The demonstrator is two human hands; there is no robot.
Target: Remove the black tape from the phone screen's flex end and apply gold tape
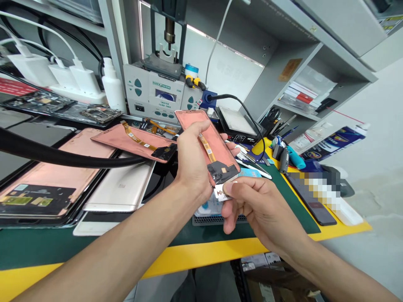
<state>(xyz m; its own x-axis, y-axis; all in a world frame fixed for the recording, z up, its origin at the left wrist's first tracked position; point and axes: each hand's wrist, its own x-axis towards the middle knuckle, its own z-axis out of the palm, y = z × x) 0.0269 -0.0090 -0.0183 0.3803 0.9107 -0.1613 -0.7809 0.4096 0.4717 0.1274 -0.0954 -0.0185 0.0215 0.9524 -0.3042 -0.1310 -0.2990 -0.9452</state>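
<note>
My left hand (193,155) is wrapped round a phone screen (217,144), its copper-coloured back facing me, tilted up above the bench. A gold flex cable and a black patch run along that back. Between thumb and fingers, my right hand (252,197) pinches a razor blade (222,192). The blade is at the screen's lower end, by the black patch; whether its edge touches cannot be made out. A second copper-backed phone screen (138,140) with a flex cable lies to the left of my left hand.
Stacked phones and tablets, among them a gold phone (121,184), lie left on the green mat (176,238). A black hose (63,155) crosses them. Behind stands a grey soldering station (154,94). Tools and a dark phone (310,199) sit at right.
</note>
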